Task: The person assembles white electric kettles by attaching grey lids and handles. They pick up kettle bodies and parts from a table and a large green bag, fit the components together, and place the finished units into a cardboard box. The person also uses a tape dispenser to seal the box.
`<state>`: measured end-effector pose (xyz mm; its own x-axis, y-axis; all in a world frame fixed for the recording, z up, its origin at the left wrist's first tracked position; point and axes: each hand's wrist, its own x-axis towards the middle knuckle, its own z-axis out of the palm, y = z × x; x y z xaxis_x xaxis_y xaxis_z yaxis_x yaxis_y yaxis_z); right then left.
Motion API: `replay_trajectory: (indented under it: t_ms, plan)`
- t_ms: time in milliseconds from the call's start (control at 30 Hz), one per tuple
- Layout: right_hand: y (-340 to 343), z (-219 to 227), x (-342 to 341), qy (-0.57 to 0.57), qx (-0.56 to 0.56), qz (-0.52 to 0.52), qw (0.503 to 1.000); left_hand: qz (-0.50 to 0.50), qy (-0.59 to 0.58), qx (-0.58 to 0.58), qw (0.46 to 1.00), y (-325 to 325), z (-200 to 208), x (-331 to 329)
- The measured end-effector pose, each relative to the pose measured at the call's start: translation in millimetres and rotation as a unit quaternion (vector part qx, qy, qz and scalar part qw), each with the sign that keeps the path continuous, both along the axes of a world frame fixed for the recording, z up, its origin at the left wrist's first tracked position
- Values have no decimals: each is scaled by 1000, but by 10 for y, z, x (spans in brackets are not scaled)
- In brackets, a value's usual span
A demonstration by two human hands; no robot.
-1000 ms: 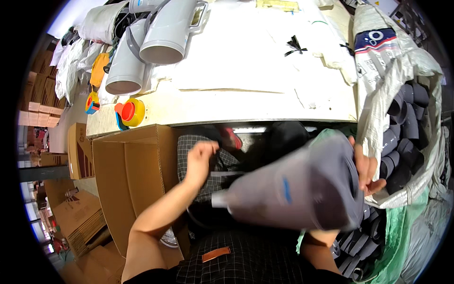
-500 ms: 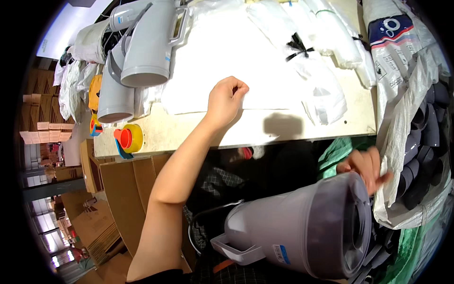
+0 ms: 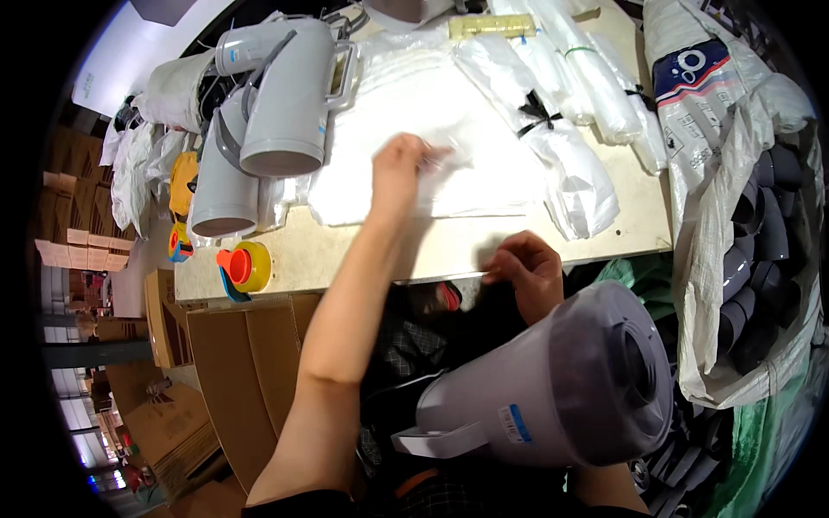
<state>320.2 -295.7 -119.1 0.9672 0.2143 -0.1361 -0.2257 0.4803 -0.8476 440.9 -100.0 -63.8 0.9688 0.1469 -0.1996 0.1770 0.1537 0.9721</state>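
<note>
Left hand: I see the left hand [image 3: 397, 177] over the stack of plastic bags [image 3: 363, 186], fingers bent in and thumb close to them, at some clear film; I cannot tell whether the film is pinched.
Right hand: the right hand [image 3: 528, 269] is half curled by the table's front edge, thumb near the fingertips; I cannot tell if anything thin sits between them.
Jug: the big grey jug [image 3: 484, 393] lies tilted below the table edge, in front of the body and over the right forearm, its dark wide end to the right; the handle [image 3: 440, 440] points lower left, and a blue-and-white sticker [image 3: 515, 423] shows on the side.
Table: on the table [image 3: 294, 246] I have more grey jugs [image 3: 287, 112] at the left, a yellow tape roll [image 3: 252, 266] at the near left corner, and a bundle of plastic [image 3: 587, 190] with a black tie [image 3: 540, 113] at the right.
Sack: an open white sack [image 3: 701, 345] of dark grey parts [image 3: 764, 229] stands right of the table.
Box: an open cardboard box [image 3: 250, 380] is left of the legs.
</note>
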Motion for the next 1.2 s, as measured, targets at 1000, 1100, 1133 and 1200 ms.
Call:
replay_trajectory:
  t_ms: [1000, 1100, 1133, 1200]
  plan:
    - [-576, -550, -2350, -222, -454, -146, 850, -287, -399, 461, 739, 987, 388, -3528]
    - [59, -327, -2566, -13, -190, 155, 969, -448, -264, 474, 711, 1336, -186, -4600]
    - [221, -354, -2422, 29, -171, 243, 954, -475, -229, 473, 706, 1312, -328, -4858]
    - [713, 91, -2017, 55, -97, 381, 918, -530, 105, 403, 739, 1090, 54, -4775]
